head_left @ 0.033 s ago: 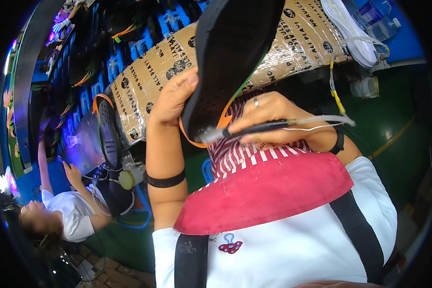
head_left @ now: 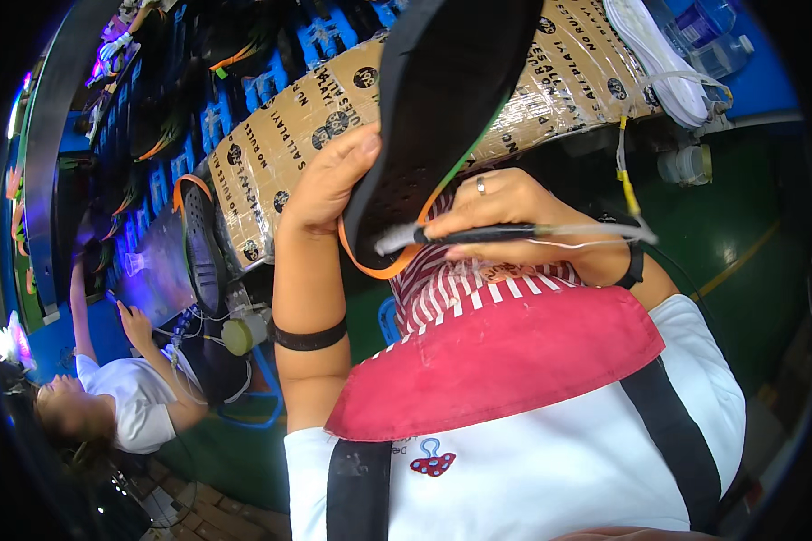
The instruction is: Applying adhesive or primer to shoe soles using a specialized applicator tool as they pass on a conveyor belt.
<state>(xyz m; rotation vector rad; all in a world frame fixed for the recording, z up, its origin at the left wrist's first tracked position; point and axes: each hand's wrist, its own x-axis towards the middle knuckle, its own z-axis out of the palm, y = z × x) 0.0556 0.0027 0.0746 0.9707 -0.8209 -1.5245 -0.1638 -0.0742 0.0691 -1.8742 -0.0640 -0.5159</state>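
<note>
A long black shoe sole (head_left: pixel 442 126) with an orange and green rim stands tilted in front of me, its lower end pierced with small holes. My left hand (head_left: pixel 334 176) grips its left edge, thumb up along the side, the other fingers hidden behind it. My right hand (head_left: pixel 514 216) is closed around the black handle of a brush (head_left: pixel 483 233) with a thin pale tube at its back end. The brush's whitish bristles (head_left: pixel 397 240) are at the sole's inner face, near the orange-rimmed end.
A wrapped cardboard surface (head_left: pixel 289 117) lies beyond my hands. Another black sole (head_left: pixel 206 252) stands at its left end. White soles (head_left: pixel 663 68) and plastic bottles (head_left: pixel 722 54) are at the far right. A co-worker (head_left: pixel 126 401) works at the left beside a conveyor (head_left: pixel 41 171).
The brush tip has shifted slightly up and right over the sole and is less blurred. The sole and my left hand have moved a little to the right.
</note>
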